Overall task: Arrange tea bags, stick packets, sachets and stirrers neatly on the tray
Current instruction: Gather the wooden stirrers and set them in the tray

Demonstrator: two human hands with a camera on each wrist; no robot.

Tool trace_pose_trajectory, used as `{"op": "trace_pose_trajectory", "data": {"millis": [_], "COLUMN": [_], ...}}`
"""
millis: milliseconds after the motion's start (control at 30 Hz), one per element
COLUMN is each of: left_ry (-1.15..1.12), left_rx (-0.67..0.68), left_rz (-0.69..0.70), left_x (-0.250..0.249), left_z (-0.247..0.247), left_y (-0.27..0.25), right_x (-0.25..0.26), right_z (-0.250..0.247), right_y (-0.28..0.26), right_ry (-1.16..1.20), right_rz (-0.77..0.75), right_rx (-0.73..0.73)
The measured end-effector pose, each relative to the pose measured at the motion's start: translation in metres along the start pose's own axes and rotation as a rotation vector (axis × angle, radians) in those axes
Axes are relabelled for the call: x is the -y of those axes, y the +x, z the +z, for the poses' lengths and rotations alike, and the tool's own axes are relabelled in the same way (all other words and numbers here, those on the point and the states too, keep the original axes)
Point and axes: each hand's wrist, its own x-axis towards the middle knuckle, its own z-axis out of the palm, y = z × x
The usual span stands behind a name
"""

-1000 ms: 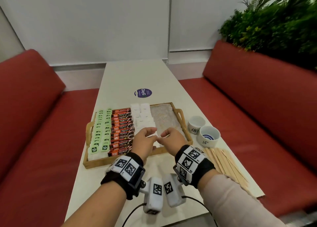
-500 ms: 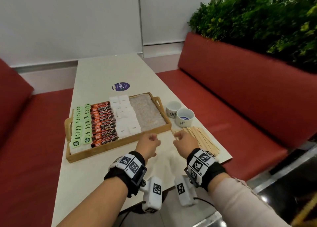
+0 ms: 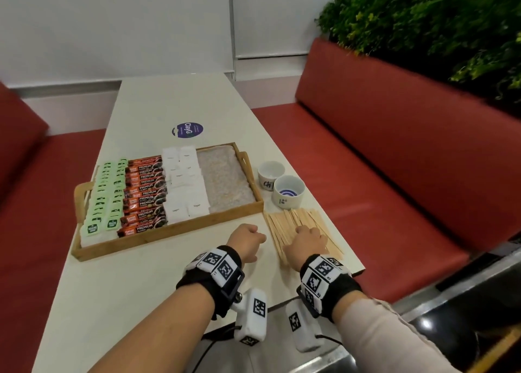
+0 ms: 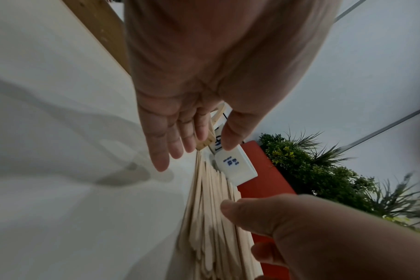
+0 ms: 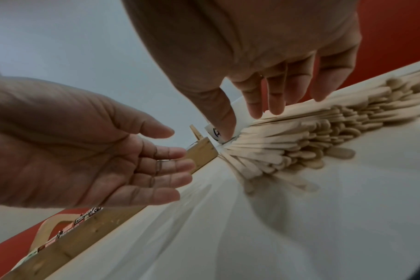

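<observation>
The wooden tray (image 3: 169,235) holds a row of green tea bags (image 3: 102,203), a row of orange-black stick packets (image 3: 145,192) and white sachets (image 3: 184,186); its right section (image 3: 225,179) shows only a speckled liner. A pile of wooden stirrers (image 3: 296,220) lies on the table right of the tray's near corner. My right hand (image 3: 308,238) is over the pile, and its straight fingers (image 5: 276,102) reach down onto the stirrers (image 5: 300,136). My left hand (image 3: 248,241) hovers beside the pile with fingers (image 4: 175,144) straight and palm empty.
Two small white cups (image 3: 271,174) (image 3: 289,193) stand right of the tray, just beyond the stirrers. The table edge (image 3: 349,243) runs close along the right of the pile. A round purple sticker (image 3: 187,130) lies past the tray. Red benches flank the table.
Both hands left the white sachets on the tray and moved back and right to the stirrer pile. The head view swung right.
</observation>
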Motion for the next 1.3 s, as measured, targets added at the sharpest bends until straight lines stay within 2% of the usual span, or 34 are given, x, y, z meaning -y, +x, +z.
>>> {"op": "trace_pose_trajectory", "data": {"millis": [333,500,1000,1300], "left_ry": [0.035,0.078,0.108,0.434], "left_rx": [0.006,-0.005,-0.031,-0.075], "left_rz": [-0.059,-0.041,-0.038,0.037], "left_x": [-0.003,-0.001,0.002,-0.010], "left_z": [0.023,0.028,0.020,0.003], "left_y": [0.017,0.023,0.029,0.019], "right_x": [-0.007,-0.005,0.015,0.030], "right_z": [0.007,0.012,0.016,0.017], "right_y": [0.014,0.017,0.012,0.007], "right_ry": [-0.013,-0.006,0.021,0.208], "right_rz": [-0.008,-0.007,-0.086,-0.081], "right_rx": [-0.006,0.022,0.117,0.235]}}
